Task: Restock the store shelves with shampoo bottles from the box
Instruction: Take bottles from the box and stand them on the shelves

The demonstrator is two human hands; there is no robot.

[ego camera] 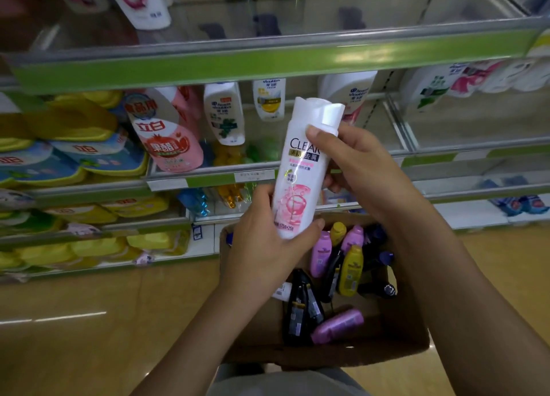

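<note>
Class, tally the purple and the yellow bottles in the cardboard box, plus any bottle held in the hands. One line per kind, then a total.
purple bottles: 3
yellow bottles: 2
white bottle, held by left hand and right hand: 1
Total: 6

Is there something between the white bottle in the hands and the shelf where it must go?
Nothing visible blocks it. The white bottle is held by the left hand and right hand above the box; open air lies between it and the shelf.
</note>
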